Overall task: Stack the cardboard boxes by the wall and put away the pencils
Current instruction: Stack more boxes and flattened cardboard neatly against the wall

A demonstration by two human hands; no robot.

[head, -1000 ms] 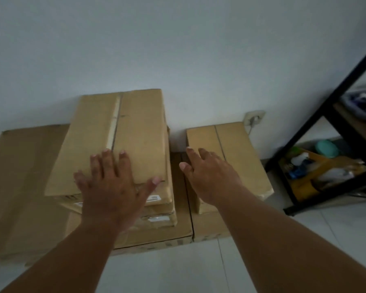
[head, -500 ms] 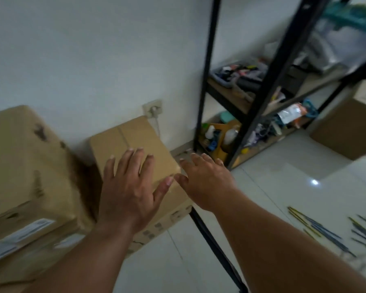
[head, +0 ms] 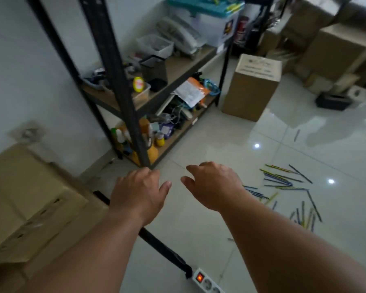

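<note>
Pencils [head: 283,185] strewn on glossy floor [head: 199,233], right of two empty, relaxed hands [head: 140,193] [head: 215,185]

A black shelving rack [head: 116,81] is standing by the wall [head: 19,60], carrying a lidded plastic bin [head: 216,24]. A lit power strip [head: 207,284] is lying on the floor [head: 199,240].

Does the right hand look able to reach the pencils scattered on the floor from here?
Probably yes. The right hand is empty, and the pencils lie loose on bare floor tiles just to its right with nothing between; it would likely need to lower.
</note>
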